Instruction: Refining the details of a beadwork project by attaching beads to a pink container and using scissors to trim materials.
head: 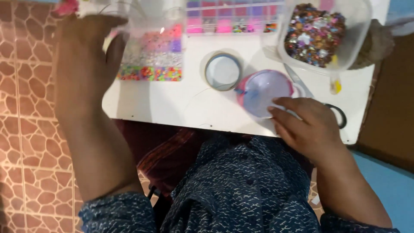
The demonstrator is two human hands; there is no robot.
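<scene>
Both my hands are out over the white surface (172, 108), one on each side.

Biggest first: the surface carries it all. My left hand (88, 47) is up at the far left, fingers curled round the near corner of the clear bead box (151, 56), gripping it; the picture is blurred there. At far right sits the tub (321, 34) of mixed beads. My right hand (306, 125) lies loose, fingertips resting on the near rim of the round pink dish (263, 92), just beside the scissors (302, 86). The tape ring (223, 71) lies between box and dish.
</scene>
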